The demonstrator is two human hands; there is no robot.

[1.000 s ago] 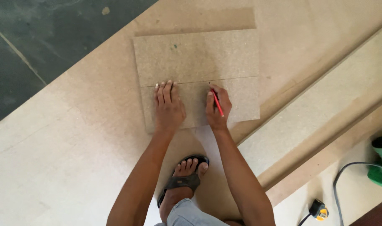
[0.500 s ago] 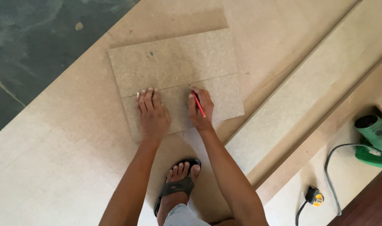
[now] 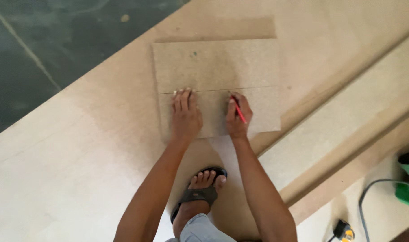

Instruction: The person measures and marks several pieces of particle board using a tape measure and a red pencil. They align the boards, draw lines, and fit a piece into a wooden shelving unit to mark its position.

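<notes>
Beside board [image 3: 213, 67] – foot [image 3: 200, 192], green tool [image 3: 408, 179], cord [image 3: 366, 201] – hands unobstructed

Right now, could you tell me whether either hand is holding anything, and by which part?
The right hand grips a red pencil around its lower shaft. The left hand holds nothing; it presses flat on the board.

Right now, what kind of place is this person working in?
Probably a carpentry workshop or building site: big wooden boards cover the floor, the right hand holds a red pencil on a board piece, and a green power tool lies nearby.
</notes>
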